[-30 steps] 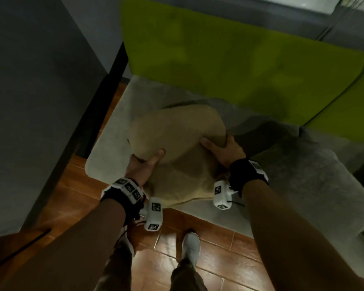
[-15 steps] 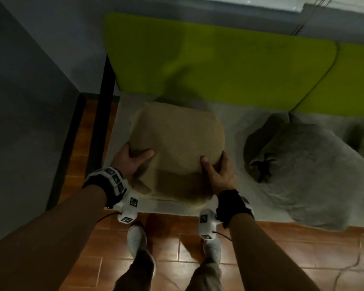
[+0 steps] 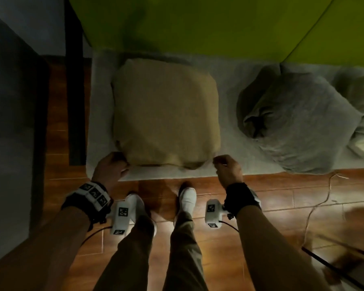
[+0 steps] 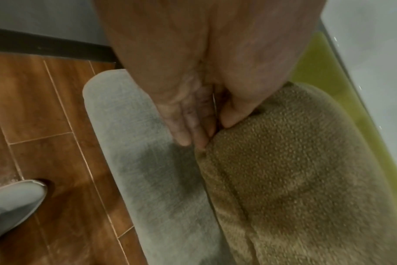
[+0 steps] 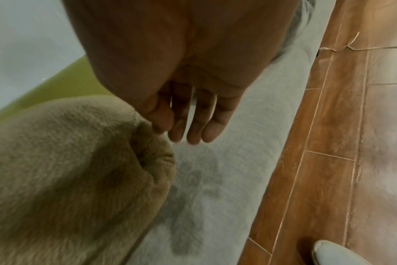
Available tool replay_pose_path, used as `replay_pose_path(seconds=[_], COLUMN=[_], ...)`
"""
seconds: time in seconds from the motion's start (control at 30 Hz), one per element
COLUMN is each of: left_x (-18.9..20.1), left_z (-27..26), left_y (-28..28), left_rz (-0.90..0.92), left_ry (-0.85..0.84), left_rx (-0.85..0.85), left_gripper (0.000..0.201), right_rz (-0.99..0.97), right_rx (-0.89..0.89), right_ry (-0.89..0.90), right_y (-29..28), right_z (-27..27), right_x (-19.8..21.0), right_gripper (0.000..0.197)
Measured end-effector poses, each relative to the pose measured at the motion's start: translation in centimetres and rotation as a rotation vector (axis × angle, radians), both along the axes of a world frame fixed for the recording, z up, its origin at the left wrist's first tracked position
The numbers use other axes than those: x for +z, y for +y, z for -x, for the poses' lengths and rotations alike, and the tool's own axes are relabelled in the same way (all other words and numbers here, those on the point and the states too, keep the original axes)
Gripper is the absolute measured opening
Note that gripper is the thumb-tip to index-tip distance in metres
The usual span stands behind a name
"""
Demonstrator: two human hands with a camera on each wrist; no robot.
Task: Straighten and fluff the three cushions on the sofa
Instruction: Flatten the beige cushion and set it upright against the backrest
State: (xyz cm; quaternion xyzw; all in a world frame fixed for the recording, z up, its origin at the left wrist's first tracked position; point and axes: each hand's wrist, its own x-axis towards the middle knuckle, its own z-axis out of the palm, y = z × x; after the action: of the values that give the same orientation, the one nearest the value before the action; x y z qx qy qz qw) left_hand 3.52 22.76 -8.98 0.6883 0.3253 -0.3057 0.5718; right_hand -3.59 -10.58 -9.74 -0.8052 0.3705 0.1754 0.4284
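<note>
A tan cushion lies flat on the grey sofa seat, its far edge close to the green backrest. My left hand is at its near-left corner. In the left wrist view the left hand pinches that corner of the tan cushion between thumb and fingers. My right hand hangs just off the near-right corner. Its fingers are relaxed and hold nothing beside the tan cushion. A crumpled grey cushion lies to the right, with a paler cushion partly cut off behind it.
A dark upright post and a grey wall stand left of the sofa. The floor is brown wood tile, with a thin cord trailing at the right. My white shoes stand close to the seat's front edge.
The tan cushion, gripped on both sides before, now lies flat on the seat. Both hands have slid back to its near corners, and the right hand has let go.
</note>
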Motion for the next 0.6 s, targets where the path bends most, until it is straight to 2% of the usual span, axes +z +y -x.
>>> replay_pose_path(seconds=[0.07, 0.13, 0.27, 0.37, 0.47, 0.5, 0.53, 0.57, 0.6], left_x=[-0.1, 0.0, 0.7, 1.2, 1.5, 1.7, 1.1, 0.4, -0.5], left_z=[0.1, -0.1, -0.8, -1.7, -2.2, -2.3, -2.1, -2.7, -2.5], left_y=[-0.4, -0.9, -2.2, -2.8, -3.7, -4.0, -3.9, -3.5, -3.0], left_rz=[0.009, -0.001, -0.059, -0.165, -0.213, -0.211, -0.171, -0.118, -0.254], left_ry=[0.012, -0.053, -0.071, -0.019, 0.042, 0.009, -0.034, 0.048, -0.150], left_rx=[0.016, 0.000, -0.004, -0.110, -0.153, -0.188, -0.278, -0.461, -0.706], left_gripper=[0.023, 0.018, 0.033, 0.041, 0.043, 0.042, 0.041, 0.046, 0.056], right_rz=[-0.081, -0.137, -0.389, -0.534, -0.495, -0.459, -0.429, -0.413, -0.408], right_rx=[0.071, 0.055, -0.227, -0.344, -0.325, -0.303, -0.273, -0.241, -0.213], right_ry=[-0.005, -0.053, -0.176, -0.075, 0.085, 0.136, 0.170, 0.188, 0.198], right_y=[0.5, 0.8, 1.5, 1.5, 0.7, 0.3, -0.1, -0.4, -0.7], right_z=[0.3, -0.3, -2.3, -3.4, -4.3, -4.6, -4.9, -5.2, -5.4], right_x=[-0.7, -1.2, -0.9, -0.3, -0.3, -0.3, -0.3, -0.3, -0.2], right_gripper=[0.030, 0.036, 0.032, 0.033, 0.034, 0.033, 0.031, 0.030, 0.029])
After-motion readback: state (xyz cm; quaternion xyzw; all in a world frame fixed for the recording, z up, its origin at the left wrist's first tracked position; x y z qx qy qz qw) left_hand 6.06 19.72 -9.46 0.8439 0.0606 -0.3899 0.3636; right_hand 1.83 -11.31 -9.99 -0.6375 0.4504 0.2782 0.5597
